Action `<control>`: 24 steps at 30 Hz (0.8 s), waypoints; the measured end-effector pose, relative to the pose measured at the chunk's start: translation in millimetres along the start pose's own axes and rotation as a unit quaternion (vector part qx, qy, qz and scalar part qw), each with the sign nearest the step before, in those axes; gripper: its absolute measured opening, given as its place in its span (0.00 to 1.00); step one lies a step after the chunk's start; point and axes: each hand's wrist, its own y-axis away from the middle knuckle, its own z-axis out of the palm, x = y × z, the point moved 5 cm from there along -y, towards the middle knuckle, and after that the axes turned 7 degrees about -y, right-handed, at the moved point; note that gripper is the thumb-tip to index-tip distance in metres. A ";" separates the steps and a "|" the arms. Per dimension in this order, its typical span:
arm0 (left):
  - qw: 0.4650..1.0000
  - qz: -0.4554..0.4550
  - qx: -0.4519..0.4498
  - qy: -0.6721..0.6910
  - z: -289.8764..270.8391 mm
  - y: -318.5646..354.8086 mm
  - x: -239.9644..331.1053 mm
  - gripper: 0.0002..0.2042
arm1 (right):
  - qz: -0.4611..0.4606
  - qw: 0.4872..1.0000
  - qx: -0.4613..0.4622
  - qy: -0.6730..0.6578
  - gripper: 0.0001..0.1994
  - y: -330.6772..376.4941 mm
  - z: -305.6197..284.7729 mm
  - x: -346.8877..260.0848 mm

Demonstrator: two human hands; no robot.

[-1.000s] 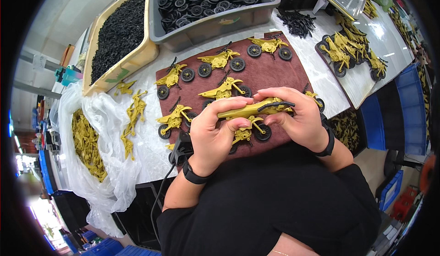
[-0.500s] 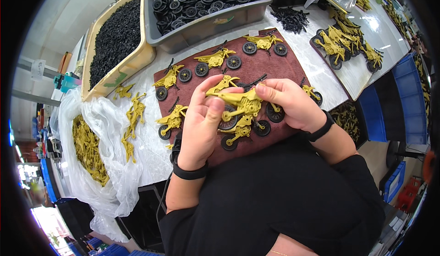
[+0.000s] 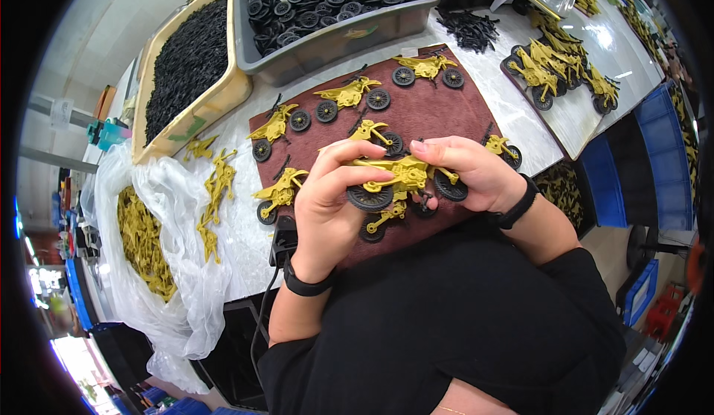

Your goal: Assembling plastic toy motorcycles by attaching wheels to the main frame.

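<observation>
Above the maroon cloth (image 3: 446,88), a yellow toy motorcycle (image 3: 407,172) with black spoked wheels is held sideways between my two hands. My left hand (image 3: 332,201) is closed round its left end, fingers across the yellow body over one wheel (image 3: 370,197). My right hand (image 3: 480,171) pinches the other end, thumb on top beside the second wheel (image 3: 451,185). Part of the toy is hidden behind my fingers. Around and under my hands lie several more toy motorcycles, among them one at the cloth's left (image 3: 279,190) and one behind (image 3: 348,97).
A grey tub (image 3: 349,43) of black wheels and a cream tub (image 3: 239,91) of small black parts stand at the back. Yellow parts fill a clear plastic bag (image 3: 195,296) at left. Loose yellow parts (image 3: 217,184) lie beside it. More toy motorcycles are piled at right (image 3: 547,69).
The held motorcycle has tilted, showing more of its left wheel. My left fingers have closed over the top of the body, where the thumb showed before. My right hand has shifted slightly.
</observation>
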 end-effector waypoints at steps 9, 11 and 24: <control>0.965 -0.038 0.089 -0.246 -44.0 23.7 -1.5 0.18 | -0.177 0.886 0.126 0.410 0.12 -0.7 -60.2 -89.9; 0.941 -0.146 0.154 -0.264 -78.6 42.8 -22.4 0.13 | -0.103 0.844 0.160 0.501 0.13 -3.3 -91.5 -99.5; 0.683 -0.264 0.063 -0.678 -183.6 44.1 -102.4 0.17 | -0.262 0.575 0.313 0.709 0.21 -1.7 -34.1 -95.7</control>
